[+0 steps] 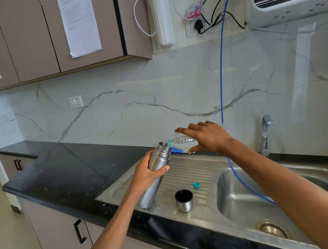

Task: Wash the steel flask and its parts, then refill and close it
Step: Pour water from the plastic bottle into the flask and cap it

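Observation:
My left hand point(147, 172) grips the steel flask point(157, 167), which leans to the right with its base resting on the ribbed drainboard point(187, 174) and its mouth uncovered. My right hand point(206, 138) holds a clear plastic water bottle point(182, 142) tipped on its side, its teal-ringed neck at the flask's mouth. The flask's steel cup lid point(184, 200) stands on the drainboard with its dark inside facing up. A small teal bottle cap point(196, 185) lies a little behind it.
The steel sink basin point(248, 192) with its drain point(273, 229) is at the right, a tap point(265, 135) behind it. A blue hose point(222, 66) hangs from the wall purifier into the basin. Black countertop point(62, 172) stretches to the left. A blue brush point(177, 149) lies behind the flask.

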`<act>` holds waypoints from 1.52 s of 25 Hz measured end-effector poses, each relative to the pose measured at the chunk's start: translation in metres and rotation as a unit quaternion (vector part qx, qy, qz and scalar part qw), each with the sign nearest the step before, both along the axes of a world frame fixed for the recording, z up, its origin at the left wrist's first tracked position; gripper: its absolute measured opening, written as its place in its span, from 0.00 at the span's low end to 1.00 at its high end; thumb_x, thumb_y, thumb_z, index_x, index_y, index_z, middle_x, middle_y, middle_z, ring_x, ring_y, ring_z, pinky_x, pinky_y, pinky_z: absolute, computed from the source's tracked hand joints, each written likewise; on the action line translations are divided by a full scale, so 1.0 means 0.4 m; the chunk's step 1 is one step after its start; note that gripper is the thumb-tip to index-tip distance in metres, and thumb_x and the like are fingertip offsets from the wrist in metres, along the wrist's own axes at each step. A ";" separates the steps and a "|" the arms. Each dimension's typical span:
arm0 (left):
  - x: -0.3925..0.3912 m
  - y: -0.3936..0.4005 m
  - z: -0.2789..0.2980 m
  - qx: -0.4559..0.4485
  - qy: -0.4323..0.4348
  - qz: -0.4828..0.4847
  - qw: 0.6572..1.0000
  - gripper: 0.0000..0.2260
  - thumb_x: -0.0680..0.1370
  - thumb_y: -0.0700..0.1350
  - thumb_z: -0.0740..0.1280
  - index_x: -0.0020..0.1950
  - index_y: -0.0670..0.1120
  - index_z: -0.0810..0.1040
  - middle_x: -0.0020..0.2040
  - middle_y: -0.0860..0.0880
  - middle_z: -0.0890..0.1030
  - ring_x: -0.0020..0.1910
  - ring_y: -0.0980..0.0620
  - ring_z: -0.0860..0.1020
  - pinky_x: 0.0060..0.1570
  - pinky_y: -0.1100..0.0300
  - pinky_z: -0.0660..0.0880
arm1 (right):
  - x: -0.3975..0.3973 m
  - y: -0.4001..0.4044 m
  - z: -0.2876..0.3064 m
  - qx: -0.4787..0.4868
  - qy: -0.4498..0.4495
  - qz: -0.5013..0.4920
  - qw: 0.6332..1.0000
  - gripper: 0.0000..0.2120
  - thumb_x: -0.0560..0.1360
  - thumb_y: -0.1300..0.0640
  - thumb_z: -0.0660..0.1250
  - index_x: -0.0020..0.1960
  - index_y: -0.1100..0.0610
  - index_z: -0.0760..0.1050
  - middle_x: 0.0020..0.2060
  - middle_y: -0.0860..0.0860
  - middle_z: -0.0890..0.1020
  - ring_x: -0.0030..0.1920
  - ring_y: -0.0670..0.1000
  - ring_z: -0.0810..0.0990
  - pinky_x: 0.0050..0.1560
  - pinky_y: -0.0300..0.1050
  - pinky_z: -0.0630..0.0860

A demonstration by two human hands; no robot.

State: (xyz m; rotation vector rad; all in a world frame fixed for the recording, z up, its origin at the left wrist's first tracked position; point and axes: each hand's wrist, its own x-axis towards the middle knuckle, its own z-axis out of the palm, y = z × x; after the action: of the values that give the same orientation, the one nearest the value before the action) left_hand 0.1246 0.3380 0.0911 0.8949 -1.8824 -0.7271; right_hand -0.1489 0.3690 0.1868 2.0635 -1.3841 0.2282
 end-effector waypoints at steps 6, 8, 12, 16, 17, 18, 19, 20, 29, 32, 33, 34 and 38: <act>0.000 -0.003 -0.004 0.001 0.002 -0.003 1.000 0.28 0.72 0.52 0.79 0.68 0.62 0.72 0.59 0.59 0.81 0.54 0.60 0.81 0.53 0.62 0.77 | 0.000 0.001 0.003 -0.004 -0.002 0.000 1.000 0.41 0.76 0.34 0.67 0.81 0.41 0.51 0.65 0.49 0.77 0.60 0.55 0.79 0.60 0.50 0.75; -0.002 -0.003 -0.004 0.000 0.004 -0.003 1.000 0.27 0.72 0.51 0.79 0.67 0.63 0.72 0.58 0.59 0.82 0.54 0.60 0.81 0.52 0.64 0.77 | -0.001 0.003 0.003 -0.004 -0.004 0.002 1.000 0.40 0.76 0.34 0.67 0.81 0.41 0.51 0.65 0.49 0.77 0.59 0.55 0.79 0.60 0.50 0.75; -0.006 -0.006 -0.004 0.000 0.006 -0.005 1.000 0.28 0.72 0.52 0.80 0.67 0.63 0.72 0.58 0.59 0.82 0.55 0.59 0.81 0.53 0.62 0.77 | 0.000 0.005 0.003 -0.008 -0.001 0.003 1.000 0.40 0.76 0.34 0.66 0.81 0.41 0.52 0.64 0.49 0.77 0.59 0.55 0.79 0.59 0.49 0.74; -0.008 -0.003 -0.002 -0.001 0.006 -0.010 1.000 0.28 0.72 0.52 0.80 0.68 0.63 0.72 0.59 0.59 0.82 0.55 0.59 0.81 0.54 0.60 0.79 | -0.001 0.007 0.004 -0.012 -0.006 0.005 1.000 0.40 0.76 0.34 0.66 0.81 0.41 0.51 0.64 0.49 0.77 0.58 0.55 0.79 0.58 0.48 0.75; -0.009 -0.003 -0.001 -0.001 0.006 -0.010 1.000 0.28 0.72 0.52 0.80 0.68 0.63 0.72 0.59 0.59 0.82 0.55 0.59 0.81 0.54 0.60 0.79 | -0.002 0.007 0.005 -0.012 -0.008 0.006 1.000 0.40 0.76 0.34 0.66 0.81 0.41 0.51 0.64 0.49 0.77 0.58 0.55 0.79 0.58 0.48 0.75; -0.010 -0.003 0.000 0.000 0.005 -0.009 1.000 0.28 0.72 0.52 0.80 0.68 0.63 0.71 0.59 0.59 0.82 0.55 0.59 0.81 0.55 0.60 0.79 | -0.003 0.007 0.004 -0.013 -0.009 0.007 1.000 0.41 0.76 0.34 0.67 0.81 0.42 0.51 0.64 0.49 0.77 0.58 0.55 0.79 0.59 0.49 0.75; -0.011 -0.003 0.002 0.000 0.003 -0.009 1.000 0.28 0.72 0.53 0.80 0.68 0.64 0.71 0.59 0.59 0.82 0.55 0.59 0.81 0.55 0.60 0.79 | -0.004 0.006 0.004 -0.013 -0.009 0.007 1.000 0.41 0.76 0.34 0.67 0.81 0.42 0.51 0.64 0.49 0.77 0.59 0.55 0.79 0.59 0.49 0.75; -0.014 -0.003 0.003 0.001 0.003 -0.009 1.000 0.28 0.72 0.53 0.80 0.67 0.64 0.71 0.60 0.59 0.82 0.55 0.59 0.81 0.55 0.60 0.79 | -0.005 0.005 0.004 -0.013 -0.009 0.007 1.000 0.41 0.76 0.34 0.67 0.81 0.42 0.51 0.64 0.50 0.77 0.59 0.55 0.79 0.59 0.49 0.75; -0.025 -0.008 0.004 0.005 0.003 -0.015 1.000 0.29 0.72 0.51 0.80 0.66 0.67 0.70 0.61 0.60 0.81 0.57 0.61 0.81 0.54 0.65 0.77 | -0.013 -0.008 0.003 -0.028 0.000 0.009 1.000 0.41 0.75 0.33 0.66 0.81 0.42 0.52 0.62 0.49 0.78 0.56 0.55 0.80 0.56 0.49 0.76; -0.023 -0.014 0.004 0.007 0.003 -0.014 1.000 0.30 0.72 0.51 0.80 0.68 0.64 0.70 0.61 0.62 0.81 0.58 0.62 0.81 0.55 0.66 0.76 | -0.013 -0.012 0.004 -0.027 -0.004 0.012 1.000 0.41 0.75 0.34 0.67 0.81 0.42 0.52 0.62 0.49 0.78 0.56 0.55 0.80 0.57 0.49 0.76; -0.023 -0.015 0.005 0.008 0.002 -0.014 1.000 0.29 0.72 0.51 0.80 0.69 0.64 0.70 0.60 0.63 0.81 0.58 0.62 0.81 0.55 0.66 0.76 | -0.012 -0.013 0.004 -0.026 -0.005 0.012 1.000 0.41 0.75 0.34 0.67 0.81 0.42 0.52 0.62 0.50 0.78 0.56 0.55 0.80 0.57 0.49 0.76; -0.021 -0.017 0.006 0.009 0.001 -0.014 1.000 0.29 0.72 0.51 0.79 0.68 0.64 0.70 0.60 0.63 0.81 0.58 0.62 0.81 0.55 0.66 0.76 | -0.011 -0.015 0.003 -0.026 -0.004 0.012 1.000 0.41 0.75 0.33 0.67 0.81 0.42 0.52 0.62 0.50 0.78 0.56 0.55 0.80 0.57 0.49 0.76; -0.017 -0.015 0.015 0.014 -0.004 -0.016 1.000 0.28 0.73 0.53 0.79 0.68 0.64 0.70 0.60 0.61 0.82 0.56 0.63 0.81 0.54 0.65 0.76 | -0.008 -0.016 0.006 -0.031 -0.010 0.014 0.999 0.40 0.75 0.32 0.65 0.81 0.42 0.54 0.61 0.49 0.79 0.54 0.55 0.80 0.54 0.48 0.76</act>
State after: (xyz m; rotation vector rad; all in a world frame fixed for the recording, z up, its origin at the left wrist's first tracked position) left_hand 0.1179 0.3318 0.0970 0.8878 -1.9015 -0.7719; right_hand -0.1522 0.3627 0.1893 2.0362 -1.3431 0.2996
